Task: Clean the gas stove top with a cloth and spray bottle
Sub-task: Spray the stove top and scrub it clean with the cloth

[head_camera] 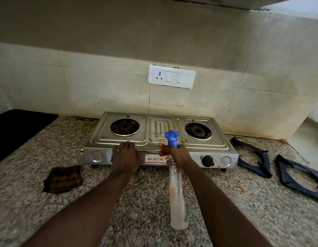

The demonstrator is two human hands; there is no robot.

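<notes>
A steel two-burner gas stove sits against the wall, its pan supports taken off. My left hand rests palm down on the stove's front edge, covering the left knob area. My right hand grips the neck of a clear spray bottle with a blue trigger head, which points toward the stove's middle. A dark brown checked cloth lies crumpled on the counter, left of the stove and apart from both hands.
Two black pan supports lie on the speckled granite counter to the right of the stove. A black mat covers the far left. A white socket plate is on the tiled wall above.
</notes>
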